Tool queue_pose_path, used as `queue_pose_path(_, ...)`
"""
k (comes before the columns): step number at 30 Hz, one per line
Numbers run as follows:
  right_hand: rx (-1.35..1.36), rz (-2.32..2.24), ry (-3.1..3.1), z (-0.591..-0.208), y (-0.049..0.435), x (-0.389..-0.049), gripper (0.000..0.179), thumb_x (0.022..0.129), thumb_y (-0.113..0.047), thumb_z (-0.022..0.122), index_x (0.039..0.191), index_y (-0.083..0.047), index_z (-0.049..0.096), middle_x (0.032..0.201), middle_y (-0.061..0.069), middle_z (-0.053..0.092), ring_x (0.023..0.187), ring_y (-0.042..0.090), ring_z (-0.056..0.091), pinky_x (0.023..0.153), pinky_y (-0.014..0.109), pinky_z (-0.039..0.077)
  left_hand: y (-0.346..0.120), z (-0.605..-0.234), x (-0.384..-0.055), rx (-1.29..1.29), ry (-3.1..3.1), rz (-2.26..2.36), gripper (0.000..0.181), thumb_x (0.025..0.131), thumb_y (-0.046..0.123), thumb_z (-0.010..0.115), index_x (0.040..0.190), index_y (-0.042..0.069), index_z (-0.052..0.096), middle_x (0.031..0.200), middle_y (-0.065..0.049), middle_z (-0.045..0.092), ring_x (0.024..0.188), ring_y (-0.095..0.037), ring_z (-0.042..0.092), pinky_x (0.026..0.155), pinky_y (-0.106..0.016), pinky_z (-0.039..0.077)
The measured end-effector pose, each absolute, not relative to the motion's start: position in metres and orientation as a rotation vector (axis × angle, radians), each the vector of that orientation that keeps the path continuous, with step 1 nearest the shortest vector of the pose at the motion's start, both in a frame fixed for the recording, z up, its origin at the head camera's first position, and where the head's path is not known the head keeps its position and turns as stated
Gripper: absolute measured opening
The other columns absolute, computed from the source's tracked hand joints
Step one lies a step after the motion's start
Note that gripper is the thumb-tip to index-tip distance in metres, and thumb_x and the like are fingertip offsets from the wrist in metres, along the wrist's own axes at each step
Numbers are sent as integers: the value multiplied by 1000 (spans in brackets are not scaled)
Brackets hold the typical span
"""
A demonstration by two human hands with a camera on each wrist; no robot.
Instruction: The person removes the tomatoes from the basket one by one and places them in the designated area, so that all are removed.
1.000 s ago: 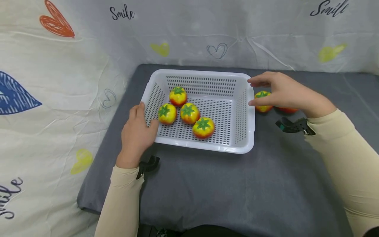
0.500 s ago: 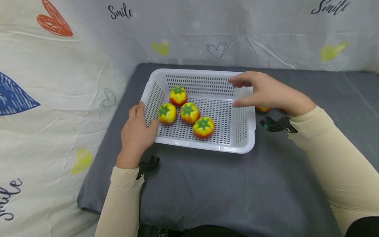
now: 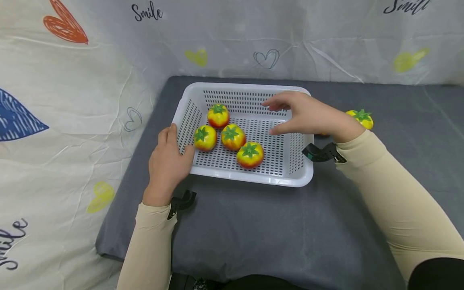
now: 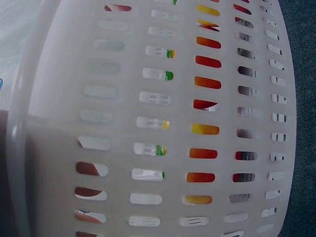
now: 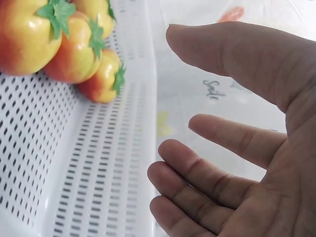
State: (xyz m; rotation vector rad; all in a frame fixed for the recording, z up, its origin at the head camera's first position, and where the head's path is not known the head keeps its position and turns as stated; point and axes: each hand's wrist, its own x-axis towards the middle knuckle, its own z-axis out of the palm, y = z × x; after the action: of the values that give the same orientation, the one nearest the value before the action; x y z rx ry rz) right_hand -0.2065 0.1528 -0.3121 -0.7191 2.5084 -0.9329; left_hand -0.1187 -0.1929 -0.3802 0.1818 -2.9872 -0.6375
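A white slotted plastic basket (image 3: pixel 250 179) stands on the grey cloth. Several glossy yellow-red tomatoes (image 3: pixel 250 155) with green star-shaped tops lie in its left and middle part. At the basket's near left corner, my left hand (image 3: pixel 168 165) holds the rim, fingers along the left side and thumb toward the front. The left wrist view is filled by the slotted basket wall (image 4: pixel 177 113); colours of the tomatoes show through. Over the basket's right part hovers my right hand (image 3: pixel 304 114), thumb and fingers spread apart with nothing between them; the right wrist view shows the bare palm (image 5: pixel 276 197).
Right of the basket, another tomato (image 3: pixel 362 118) lies on the grey cloth (image 3: pixel 253 225), partly behind the right forearm. A sliver of one more shows below the right hand. White printed sheets (image 3: pixel 224 40) hang behind and at the left.
My right hand has moved left, from the basket's right rim to over its inside, uncovering the tomato at the right. The left hand and the basket have stayed put.
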Motion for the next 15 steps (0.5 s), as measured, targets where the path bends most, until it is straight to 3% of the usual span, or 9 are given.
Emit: queue_pose_path(15, -808, -901, 2481, -326, 129, -212, 64, 87, -26, 85, 144, -7, 62, 141, 14, 63, 133, 35, 55, 113, 55, 43, -192, -380, -120, 202, -2996, -632, 76, 98, 32, 47, 166, 3, 27, 162, -23, 36, 95, -43, 61, 78, -56, 52)
